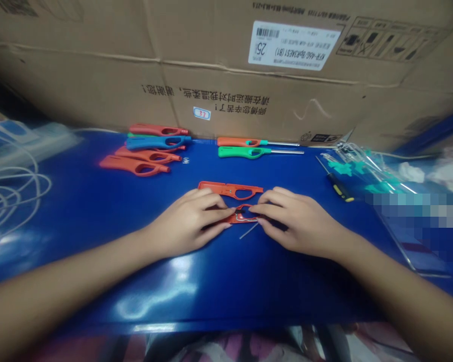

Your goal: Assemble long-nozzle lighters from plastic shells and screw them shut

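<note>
Left hand [186,218] and right hand [300,221] gripping an orange casing half [233,219], another half [221,188] just beyond, lighter handles [123,164] farther left, screwdriver [340,188] right, cardboard box [109,90] blocking behind

Along the far side of my blue desk [272,281] I saw brown cardboard [211,65], its print upside down to me; it bore a white label [292,45] and, lower down, a small blue-edged sticker [202,113]; white cable [38,173] lay coiled at my left; a crumpled white wad [412,172] sat far right.
</note>
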Available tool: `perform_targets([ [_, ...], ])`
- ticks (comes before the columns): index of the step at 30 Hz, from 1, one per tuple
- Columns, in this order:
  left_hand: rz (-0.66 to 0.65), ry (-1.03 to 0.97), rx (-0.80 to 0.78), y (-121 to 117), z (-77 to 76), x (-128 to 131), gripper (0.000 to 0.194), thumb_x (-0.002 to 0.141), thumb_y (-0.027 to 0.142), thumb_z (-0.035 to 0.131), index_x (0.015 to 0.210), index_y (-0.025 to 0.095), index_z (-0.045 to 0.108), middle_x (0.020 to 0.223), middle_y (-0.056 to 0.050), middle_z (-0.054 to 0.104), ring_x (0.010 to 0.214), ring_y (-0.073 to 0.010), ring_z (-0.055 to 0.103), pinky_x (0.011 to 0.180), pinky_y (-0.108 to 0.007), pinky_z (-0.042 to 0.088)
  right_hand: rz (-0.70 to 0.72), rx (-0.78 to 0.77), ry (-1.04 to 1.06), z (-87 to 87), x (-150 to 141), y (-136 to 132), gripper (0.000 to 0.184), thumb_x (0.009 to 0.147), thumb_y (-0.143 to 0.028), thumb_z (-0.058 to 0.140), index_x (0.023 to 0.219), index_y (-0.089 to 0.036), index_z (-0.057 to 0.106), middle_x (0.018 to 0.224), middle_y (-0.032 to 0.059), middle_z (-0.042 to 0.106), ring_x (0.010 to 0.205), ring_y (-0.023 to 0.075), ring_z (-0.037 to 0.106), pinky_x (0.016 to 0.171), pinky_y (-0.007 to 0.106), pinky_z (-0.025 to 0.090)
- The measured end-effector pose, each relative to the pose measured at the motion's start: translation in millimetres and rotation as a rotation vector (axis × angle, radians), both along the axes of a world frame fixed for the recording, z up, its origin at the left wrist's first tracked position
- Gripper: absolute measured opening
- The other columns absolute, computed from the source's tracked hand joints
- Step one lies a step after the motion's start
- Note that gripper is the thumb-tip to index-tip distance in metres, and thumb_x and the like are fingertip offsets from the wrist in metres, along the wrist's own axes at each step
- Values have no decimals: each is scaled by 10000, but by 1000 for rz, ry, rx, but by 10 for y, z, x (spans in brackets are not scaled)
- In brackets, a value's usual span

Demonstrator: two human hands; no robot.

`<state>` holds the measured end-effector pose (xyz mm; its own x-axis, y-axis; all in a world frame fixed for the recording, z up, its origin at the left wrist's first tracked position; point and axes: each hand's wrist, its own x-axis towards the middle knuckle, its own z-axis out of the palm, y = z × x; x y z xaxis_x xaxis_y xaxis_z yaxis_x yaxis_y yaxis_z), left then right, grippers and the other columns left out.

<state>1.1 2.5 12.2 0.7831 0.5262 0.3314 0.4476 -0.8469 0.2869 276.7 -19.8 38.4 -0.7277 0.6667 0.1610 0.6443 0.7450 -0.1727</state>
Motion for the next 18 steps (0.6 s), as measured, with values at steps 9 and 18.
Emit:
perform_targets([
  [9,-23,-44,-4,34,-7,-57,252,980,265,589,1189,178,701,1102,-86,713,1012,-215,645,910,-375,504,25,-97,-28,106,147,41,166,997,-233,503,1094,-233,637,1104,65,655,922,182,640,736,299,489],
  [18,-49,-122,-41,59,-51,-41,235,988,231,593,1191,174,698,1101,-91,724,1010,-204,671,910,-351,541,-49,-118,-73,27,157,79,227,1050,-334,452,985,-213,633,952,45,672,826,178,639,663,292,423],
])
